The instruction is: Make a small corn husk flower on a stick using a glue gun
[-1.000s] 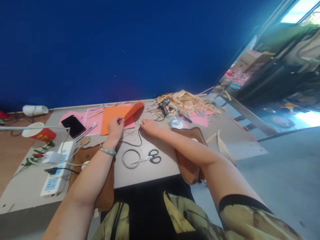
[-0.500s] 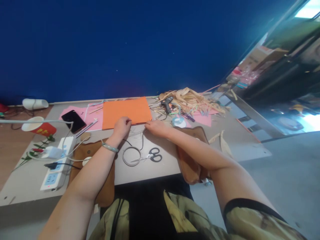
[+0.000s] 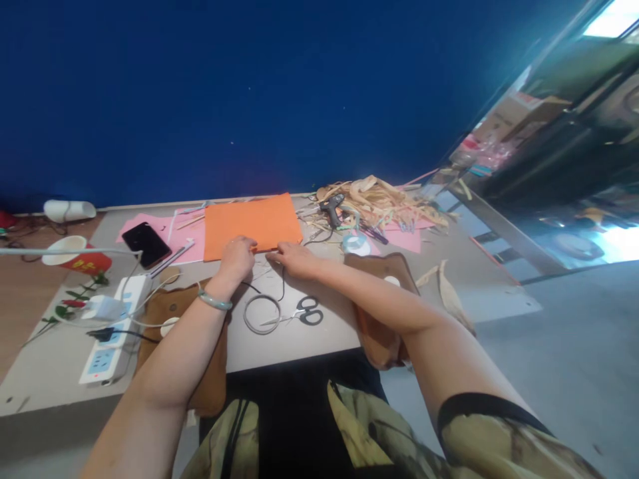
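Note:
An orange sheet (image 3: 252,223) lies flat on the grey table (image 3: 309,342), its near edge towards me. My left hand (image 3: 237,258), with a pale green bangle on the wrist, has its fingers curled onto that near edge. My right hand (image 3: 292,258) rests just right of it, fingers stretched low along the table at the same edge, touching thin pale strips there. A thin black cord runs between the two hands. Small black-handled scissors (image 3: 307,311) and a wire ring (image 3: 262,313) lie just in front of my hands.
A black phone (image 3: 146,244) on pink paper (image 3: 172,234), a red paper cup (image 3: 74,258) and a white power strip (image 3: 112,326) sit left. A glue gun (image 3: 332,207), a heap of dried husk strips (image 3: 387,199), a tape roll (image 3: 355,244) and a brown pouch (image 3: 382,313) sit right.
The orange sheet, folded over a second ago, was laid flat. Both hands have since drawn together at its near edge, the right one sliding left.

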Tool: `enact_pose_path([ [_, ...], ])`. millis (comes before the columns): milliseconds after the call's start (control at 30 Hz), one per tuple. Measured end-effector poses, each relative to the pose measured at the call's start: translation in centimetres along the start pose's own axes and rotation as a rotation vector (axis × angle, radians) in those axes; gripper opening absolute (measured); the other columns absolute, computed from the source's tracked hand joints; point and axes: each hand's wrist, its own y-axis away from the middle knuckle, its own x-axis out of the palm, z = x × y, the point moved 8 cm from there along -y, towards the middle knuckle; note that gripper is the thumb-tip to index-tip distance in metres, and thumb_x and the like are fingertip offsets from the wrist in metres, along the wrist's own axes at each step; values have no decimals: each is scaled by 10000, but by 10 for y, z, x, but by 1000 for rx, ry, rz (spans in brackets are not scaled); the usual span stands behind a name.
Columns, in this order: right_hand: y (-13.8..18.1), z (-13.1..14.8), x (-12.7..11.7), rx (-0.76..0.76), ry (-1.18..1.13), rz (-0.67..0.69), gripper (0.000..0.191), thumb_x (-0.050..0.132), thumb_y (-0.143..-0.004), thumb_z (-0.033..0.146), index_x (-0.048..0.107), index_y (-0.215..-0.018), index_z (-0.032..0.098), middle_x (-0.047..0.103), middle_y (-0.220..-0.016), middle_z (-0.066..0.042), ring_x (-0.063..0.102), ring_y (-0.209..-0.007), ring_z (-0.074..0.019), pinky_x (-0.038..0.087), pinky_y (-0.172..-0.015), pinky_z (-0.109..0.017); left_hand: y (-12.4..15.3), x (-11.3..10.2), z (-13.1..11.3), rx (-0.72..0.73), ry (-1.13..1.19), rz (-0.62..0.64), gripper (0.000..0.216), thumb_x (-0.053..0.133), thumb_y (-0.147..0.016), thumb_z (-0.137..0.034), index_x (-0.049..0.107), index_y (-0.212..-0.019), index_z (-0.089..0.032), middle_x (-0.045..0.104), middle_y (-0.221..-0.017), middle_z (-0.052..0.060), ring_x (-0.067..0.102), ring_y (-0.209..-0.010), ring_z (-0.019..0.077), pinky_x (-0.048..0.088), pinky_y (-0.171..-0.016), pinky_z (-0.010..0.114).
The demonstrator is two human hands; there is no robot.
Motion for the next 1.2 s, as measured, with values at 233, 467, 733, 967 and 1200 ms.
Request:
enact_pose_path([
  [233,11,8,-3,-46,-13,36,279,471,-890,154,703,-1045,160,608,-975,-129,547,-892,-228,371,-740,-316,13,18,-20,64,-83,186,351,446,-867,-180,598,-1182,-211,559,-1315,152,514,-1165,316,387,-951,513],
  [467,-1,1,-22,-20,81,-36,283,462,-909,157,670,-1095,113,645,-1063,-162,556,-1029,-274,382,-898,-401,11,4,-20,42,-48,80,356,411,-882,-173,587,-1190,-139,653,-1146,178,564,-1125,299,373,-1002,510],
  [733,2,14,-12,-284,174,-251,491,434,-858,38,499,-1342,85,455,-1456,-164,331,-1394,-281,226,-1134,-547,10,-21,-34,331,564,-155,433,495,-791,-91,611,-1205,-140,642,-1235,133,590,-1143,226,457,-1021,408],
  [967,22,1,-33,-245,211,-371,683,387,-799,-39,358,-1457,139,297,-1558,-92,254,-1448,-238,160,-1184,-566,2,-12,-13,30,1206,-93,359,748,-693,-336,672,-976,-128,729,-869,82,688,-817,189,559,-756,325],
  [1200,26,13,-30,-362,256,-367,545,387,-864,-8,483,-1368,177,357,-1536,-66,232,-1457,-200,121,-1202,-544,1,-7,-4,-78,1178,-33,298,732,-703,-422,623,-699,-145,614,-557,-7,565,-521,96,449,-540,218],
])
